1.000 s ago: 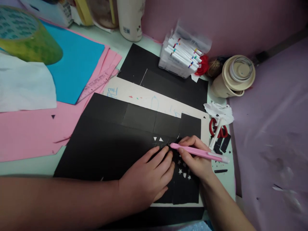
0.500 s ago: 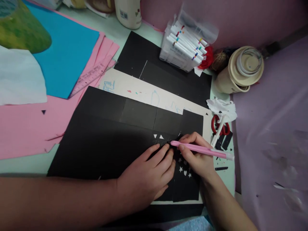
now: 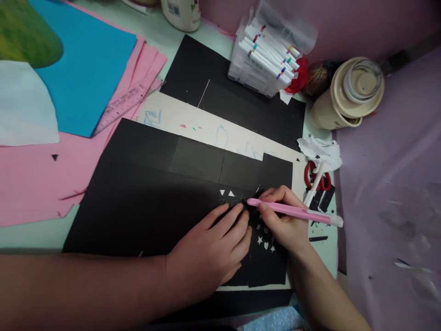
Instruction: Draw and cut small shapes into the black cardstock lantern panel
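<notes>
My right hand (image 3: pixel 284 218) grips a slim pink pen-shaped craft knife (image 3: pixel 292 210), its front end low over the black paper (image 3: pixel 138 197); the blade itself is too small to make out. My left hand (image 3: pixel 220 243) lies flat on the same sheet, fingers spread, the fingertips just left of the knife's front end. Faint drawn lines show above those fingertips. Two small white triangles (image 3: pixel 226 193) stand out in the black sheet beyond them. Below my right hand, white star and heart shapes (image 3: pixel 264 242) show, partly covered by the hand.
Under the black paper is a white sheet (image 3: pixel 206 131) with blue scribbles. Red-handled scissors (image 3: pixel 319 177), crumpled tissue (image 3: pixel 320 151) and black scraps lie right. A marker box (image 3: pixel 262 59) and beige cup (image 3: pixel 337 108) stand behind. Left are blue paper (image 3: pixel 93 59), pink sheets (image 3: pixel 27 188) and a ruler (image 3: pixel 124 101).
The view has shifted slightly. The pink craft knife's front end has moved a little to the right, away from my left fingertips. My left hand stays flat on the paper.
</notes>
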`<state>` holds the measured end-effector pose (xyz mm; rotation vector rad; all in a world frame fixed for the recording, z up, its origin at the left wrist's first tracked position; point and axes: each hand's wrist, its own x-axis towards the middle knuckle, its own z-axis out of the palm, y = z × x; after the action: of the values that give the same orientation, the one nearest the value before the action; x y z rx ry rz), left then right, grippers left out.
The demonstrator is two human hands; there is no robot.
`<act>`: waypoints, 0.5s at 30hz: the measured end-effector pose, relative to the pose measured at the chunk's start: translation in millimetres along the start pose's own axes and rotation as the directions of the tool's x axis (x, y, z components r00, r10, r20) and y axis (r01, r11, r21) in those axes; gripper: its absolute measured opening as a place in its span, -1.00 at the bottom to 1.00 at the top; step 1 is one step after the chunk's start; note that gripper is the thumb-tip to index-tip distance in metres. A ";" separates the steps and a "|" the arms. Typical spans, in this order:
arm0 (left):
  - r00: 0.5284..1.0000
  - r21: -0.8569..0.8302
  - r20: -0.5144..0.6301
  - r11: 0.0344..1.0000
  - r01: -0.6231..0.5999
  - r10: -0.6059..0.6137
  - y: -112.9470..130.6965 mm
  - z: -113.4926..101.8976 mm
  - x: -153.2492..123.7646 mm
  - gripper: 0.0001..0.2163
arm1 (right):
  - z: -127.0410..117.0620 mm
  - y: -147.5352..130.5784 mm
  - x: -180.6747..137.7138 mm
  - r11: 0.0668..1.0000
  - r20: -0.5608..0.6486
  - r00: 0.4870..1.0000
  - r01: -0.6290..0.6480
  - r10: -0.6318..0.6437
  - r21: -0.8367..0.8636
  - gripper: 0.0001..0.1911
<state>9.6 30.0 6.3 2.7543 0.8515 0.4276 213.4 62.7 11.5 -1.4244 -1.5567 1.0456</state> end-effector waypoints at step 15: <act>1.000 0.018 0.001 1.000 -0.008 0.008 -0.3 -1.4 0.4 -0.54 | 1.5 0.4 2.3 0.999 -0.048 0.998 0.050 -0.050 0.002 -0.84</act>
<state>9.3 30.7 7.6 2.7751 0.8486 0.4219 212.0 64.8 10.6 -1.3914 -1.5481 0.9770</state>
